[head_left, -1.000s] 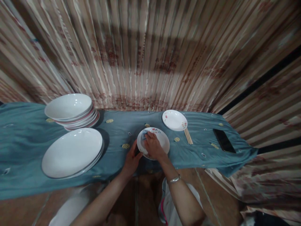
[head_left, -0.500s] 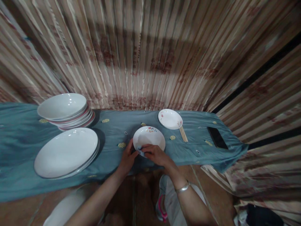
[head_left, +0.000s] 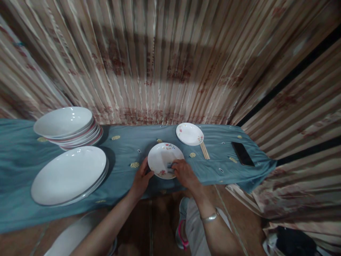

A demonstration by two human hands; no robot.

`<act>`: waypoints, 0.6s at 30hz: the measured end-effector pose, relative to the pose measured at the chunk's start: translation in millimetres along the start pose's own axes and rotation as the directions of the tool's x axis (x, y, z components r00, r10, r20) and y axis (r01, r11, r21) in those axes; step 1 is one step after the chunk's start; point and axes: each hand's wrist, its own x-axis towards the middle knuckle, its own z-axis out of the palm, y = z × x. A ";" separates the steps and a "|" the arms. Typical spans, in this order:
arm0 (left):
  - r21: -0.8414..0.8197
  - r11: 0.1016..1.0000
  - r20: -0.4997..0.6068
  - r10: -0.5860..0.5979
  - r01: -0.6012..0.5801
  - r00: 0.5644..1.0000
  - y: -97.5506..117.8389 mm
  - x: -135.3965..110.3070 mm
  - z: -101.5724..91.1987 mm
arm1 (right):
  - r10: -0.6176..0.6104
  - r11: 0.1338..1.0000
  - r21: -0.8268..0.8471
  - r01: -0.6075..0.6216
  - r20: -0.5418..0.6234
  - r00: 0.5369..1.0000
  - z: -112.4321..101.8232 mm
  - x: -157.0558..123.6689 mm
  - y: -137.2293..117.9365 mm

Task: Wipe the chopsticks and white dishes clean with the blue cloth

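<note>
A small white flowered plate (head_left: pixel 162 158) lies on the blue cloth (head_left: pixel 125 149) near its front edge. My left hand (head_left: pixel 141 179) grips the plate's left rim, thumb on top. My right hand (head_left: pixel 183 172) presses a small bluish cloth pad (head_left: pixel 169 165) against the plate's near right part, fingers closed around it. A second small flowered plate (head_left: pixel 189 134) sits just behind, with wooden chopsticks (head_left: pixel 205 150) lying beside it.
A stack of large white plates (head_left: pixel 69 174) and a stack of white bowls (head_left: pixel 66 126) stand at the left. A black phone (head_left: pixel 242 153) lies at the cloth's right end. Striped curtains hang behind. Another white dish (head_left: pixel 71 234) shows below the front edge.
My right hand has swept the pad from the plate's far left side round its near edge to the near right. The left hand has stayed on the rim.
</note>
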 end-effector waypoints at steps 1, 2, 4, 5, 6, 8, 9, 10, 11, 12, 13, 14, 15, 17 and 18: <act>0.007 1.000 0.002 -0.002 0.002 1.000 -0.1 0.1 -0.3 | -0.002 1.000 -0.024 0.001 -0.036 0.999 1.7 1.2 2.3; 0.014 1.000 0.005 -0.003 0.003 1.000 -0.6 0.3 -0.8 | -0.006 0.999 -0.043 0.003 -0.077 0.997 3.3 2.8 5.0; 0.018 1.000 0.007 -0.006 0.006 1.000 -2.9 0.8 -2.1 | -0.003 0.998 -0.064 -0.007 -0.163 0.987 5.1 7.2 11.3; 0.014 1.000 0.002 -0.011 0.011 1.000 -4.3 1.0 -2.7 | 0.005 0.997 -0.068 -0.019 -0.205 0.979 5.1 10.3 14.7; 0.007 1.000 -0.008 -0.021 0.021 1.000 -5.7 1.2 -3.3 | 0.014 0.997 -0.070 -0.032 -0.244 0.970 4.7 13.9 18.2; -0.009 0.999 -0.032 -0.046 0.046 0.998 -7.5 1.2 -3.8 | 0.041 0.996 -0.067 -0.066 -0.321 0.946 3.6 22.8 24.9; -0.013 0.999 -0.041 -0.053 0.052 0.998 -7.6 1.0 -3.7 | 0.053 0.995 -0.065 -0.081 -0.354 0.934 3.4 27.8 27.8; -0.013 0.999 -0.040 -0.053 0.052 0.998 -7.0 0.7 -3.4 | 0.059 0.994 -0.061 -0.089 -0.378 0.924 3.8 32.9 30.2; -0.008 0.999 -0.031 -0.045 0.045 0.999 -5.9 0.2 -2.9 | 0.060 0.994 -0.057 -0.089 -0.396 0.916 4.9 38.1 32.1; -0.002 0.999 -0.017 -0.032 0.032 0.999 -4.5 -0.2 -2.3 | 0.058 0.995 -0.049 -0.085 -0.408 0.911 6.5 43.1 33.4; 0.003 1.000 -0.004 -0.020 0.020 1.000 -3.0 -0.7 -1.8 | 0.056 0.996 -0.039 -0.079 -0.418 0.907 8.5 47.9 34.0; 0.005 1.000 0.005 -0.009 0.009 1.000 -1.6 -1.1 -1.3 | 0.055 0.997 -0.028 -0.074 -0.426 0.903 10.7 52.3 34.0; 0.005 1.000 0.008 -0.004 0.004 1.000 -0.5 -1.4 -0.9 | 0.058 0.997 -0.017 -0.073 -0.432 0.900 12.7 56.4 33.3; -0.002 1.000 0.004 0.001 -0.001 1.000 0.6 -1.6 -0.4 | 0.079 0.996 0.000 -0.088 -0.436 0.896 16.0 63.4 30.0; -0.008 1.000 0.003 0.003 -0.003 1.000 0.7 -1.6 -0.4 | 0.094 0.995 0.003 -0.103 -0.433 0.896 17.0 66.4 27.5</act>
